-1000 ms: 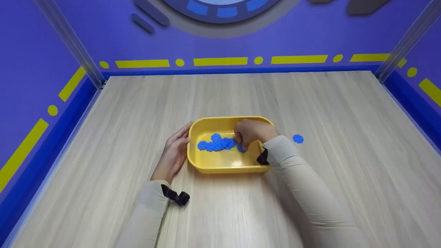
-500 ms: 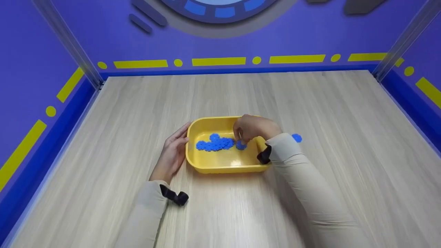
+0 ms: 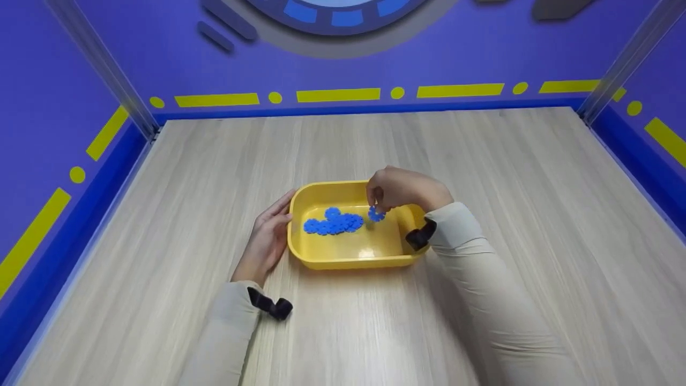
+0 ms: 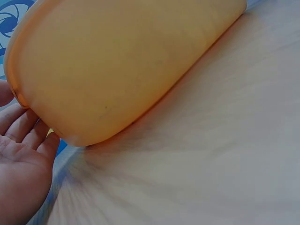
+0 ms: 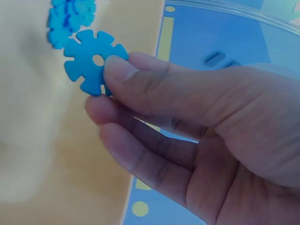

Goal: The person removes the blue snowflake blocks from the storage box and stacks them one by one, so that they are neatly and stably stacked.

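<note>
Fingers (image 5: 133,152) behind a notched, centre-holed blue disc (image 5: 84,65)

In my head view, centre frame, the right hand (image 3: 404,187) and wrist cover the upper right corner of the yellow tray (image 3: 353,263). Beside them, the discs in the blue pile (image 3: 333,222) overlap too much for me to count. Both sleeves (image 3: 220,332) run off the bottom edge; a round wall design (image 3: 343,24) is cut by the top. My right wrist view crops the pile at upper left, and the thumb masks part of the pinched blue disc (image 5: 77,61). In the left wrist view, the left hand (image 4: 21,168) is cropped at lower left, its fingertips behind the tray.
</note>
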A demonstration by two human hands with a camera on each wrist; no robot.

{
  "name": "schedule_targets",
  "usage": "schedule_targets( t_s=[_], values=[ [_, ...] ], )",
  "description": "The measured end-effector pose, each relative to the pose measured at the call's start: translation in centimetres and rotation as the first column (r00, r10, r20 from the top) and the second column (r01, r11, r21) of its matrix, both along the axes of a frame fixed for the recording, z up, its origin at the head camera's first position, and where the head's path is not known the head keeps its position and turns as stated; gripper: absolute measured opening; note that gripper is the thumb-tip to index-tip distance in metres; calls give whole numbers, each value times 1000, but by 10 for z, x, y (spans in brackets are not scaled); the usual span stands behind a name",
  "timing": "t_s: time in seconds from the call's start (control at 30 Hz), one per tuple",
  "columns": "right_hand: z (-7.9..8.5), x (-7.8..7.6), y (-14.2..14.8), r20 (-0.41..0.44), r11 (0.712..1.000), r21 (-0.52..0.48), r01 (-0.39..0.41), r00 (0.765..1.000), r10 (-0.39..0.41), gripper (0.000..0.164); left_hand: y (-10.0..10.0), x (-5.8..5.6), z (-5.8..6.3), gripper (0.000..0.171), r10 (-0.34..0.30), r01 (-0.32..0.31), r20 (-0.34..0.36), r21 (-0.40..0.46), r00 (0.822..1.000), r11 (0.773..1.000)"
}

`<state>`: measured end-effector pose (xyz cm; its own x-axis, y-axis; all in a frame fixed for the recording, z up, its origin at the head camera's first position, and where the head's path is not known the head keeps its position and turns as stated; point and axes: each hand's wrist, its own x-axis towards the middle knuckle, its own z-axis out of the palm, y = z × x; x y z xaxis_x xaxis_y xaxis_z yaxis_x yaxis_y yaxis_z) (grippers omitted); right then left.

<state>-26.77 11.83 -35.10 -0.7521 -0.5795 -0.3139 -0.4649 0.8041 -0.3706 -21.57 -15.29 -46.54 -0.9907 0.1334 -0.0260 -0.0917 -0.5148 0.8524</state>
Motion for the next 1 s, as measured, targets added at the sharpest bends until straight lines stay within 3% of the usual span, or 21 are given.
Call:
schedule_targets(
  t_s=[0.5,0.73,1.0],
  values=[
    [15,6,28,-24,987,-144,75,997,-79,9,0,0,0,57,-6,7,19,-11,1000,1000],
    [13,6,47,-94,970,-236,64,992,-89,10,0,0,1,56,-3,4,37,-3,999,1000],
    [6,10,70,-94,939,-288,189,970,-224,9,0,0,1,56,-6,5,36,4,999,1000]
  ],
)
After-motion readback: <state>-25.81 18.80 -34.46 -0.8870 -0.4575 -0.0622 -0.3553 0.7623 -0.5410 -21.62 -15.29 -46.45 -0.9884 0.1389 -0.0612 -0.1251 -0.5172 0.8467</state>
